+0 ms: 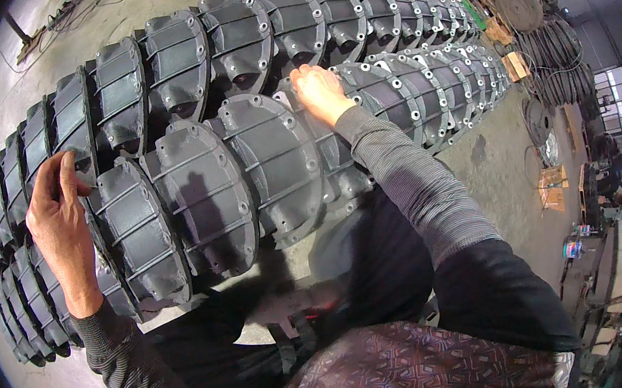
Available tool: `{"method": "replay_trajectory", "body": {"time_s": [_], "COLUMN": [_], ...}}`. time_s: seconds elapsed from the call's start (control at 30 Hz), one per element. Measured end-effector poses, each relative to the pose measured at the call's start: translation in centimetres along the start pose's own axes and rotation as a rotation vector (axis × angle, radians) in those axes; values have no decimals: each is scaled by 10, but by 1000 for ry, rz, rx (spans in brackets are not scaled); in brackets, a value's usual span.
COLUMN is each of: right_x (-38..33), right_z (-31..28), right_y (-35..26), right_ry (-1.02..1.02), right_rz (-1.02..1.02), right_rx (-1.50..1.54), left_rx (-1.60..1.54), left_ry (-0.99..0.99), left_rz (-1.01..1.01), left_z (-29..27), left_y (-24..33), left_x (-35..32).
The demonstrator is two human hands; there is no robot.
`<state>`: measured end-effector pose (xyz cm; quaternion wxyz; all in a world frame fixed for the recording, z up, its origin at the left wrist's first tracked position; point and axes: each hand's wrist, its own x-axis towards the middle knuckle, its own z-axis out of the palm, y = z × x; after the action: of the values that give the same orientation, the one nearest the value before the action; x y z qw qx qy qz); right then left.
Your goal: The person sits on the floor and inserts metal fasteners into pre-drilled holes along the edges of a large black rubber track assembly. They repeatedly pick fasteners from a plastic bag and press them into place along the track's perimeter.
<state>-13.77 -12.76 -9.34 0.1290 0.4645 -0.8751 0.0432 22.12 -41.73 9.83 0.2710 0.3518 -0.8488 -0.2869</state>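
Note:
Two long rows of dark grey ribbed metal castings (205, 196) lie side by side on the floor in front of me, with bolt holes along their flanges. My left hand (62, 227) is over the left part of the rows, near the flange of a casting in the near row. Its fingers are bent and apart, and nothing shows in them. Over the gap between the rows, my right hand (320, 92) is at the upper edge of the near row. Its fingers are curled together at a casting's flange, and their tips hide whatever they hold.
A concrete floor (472, 165) surrounds the rows. Beyond their right end are wooden blocks (516, 66), a stack of coiled dark hose or cable (556, 56) and a large round disc (519, 7). A wooden crate (554, 188) stands farther right. My bent legs are close to the near row.

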Motion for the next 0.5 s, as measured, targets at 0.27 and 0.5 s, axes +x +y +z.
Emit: {"method": "replay_trajectory", "body": {"time_s": [0.27,0.5], "right_x": [-4,-6], "right_z": [-2,-5], "right_y": [-7,-7], "right_ry": [-26,-25], "right_rz": [193,174], "right_rx": [97,168], "left_rx": [-3,25], "left_ry": [14,-17], "left_rz": [31,22], "left_z": [-1,-1], "left_y": [-5,-6], "left_x": [-1,-1]}}
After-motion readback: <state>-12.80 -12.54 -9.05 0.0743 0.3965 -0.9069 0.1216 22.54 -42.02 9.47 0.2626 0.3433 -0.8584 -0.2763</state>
